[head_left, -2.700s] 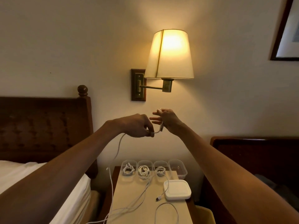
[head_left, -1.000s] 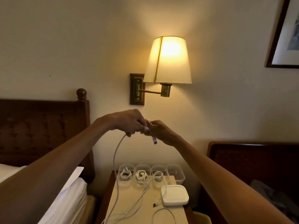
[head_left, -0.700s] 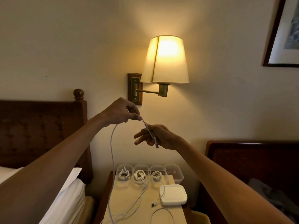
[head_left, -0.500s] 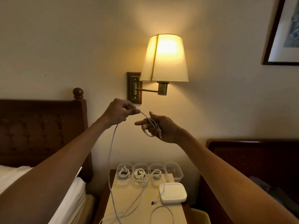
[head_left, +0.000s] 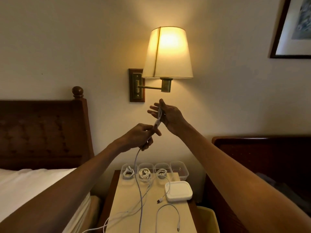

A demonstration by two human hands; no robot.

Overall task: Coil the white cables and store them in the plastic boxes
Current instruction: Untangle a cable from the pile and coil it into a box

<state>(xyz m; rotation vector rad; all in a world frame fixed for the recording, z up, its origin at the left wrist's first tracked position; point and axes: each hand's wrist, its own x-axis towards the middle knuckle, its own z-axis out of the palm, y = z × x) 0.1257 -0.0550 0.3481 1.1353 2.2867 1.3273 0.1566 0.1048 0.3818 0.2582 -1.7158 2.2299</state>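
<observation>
Two dark wooden headboards (head_left: 42,132) are flanking the scene, with a white-sheeted bed (head_left: 33,185) lying at the left and a lit wall lamp (head_left: 167,52) glowing above. Between them a pale nightstand (head_left: 151,214) is standing, carrying four clear plastic boxes (head_left: 154,171) in a row along its far edge; three are holding coiled white cables, and what lies in the rightmost one is too dim to tell. A white lid (head_left: 178,190) is lying just in front of them, beside loose cables. Above the nightstand, the right hand (head_left: 168,116) is half open, fingers spread, with loops of the white cable (head_left: 159,117) wrapping around it. The left hand (head_left: 140,137) is closing around the same cable just below, its slack trailing down onto the nightstand.
</observation>
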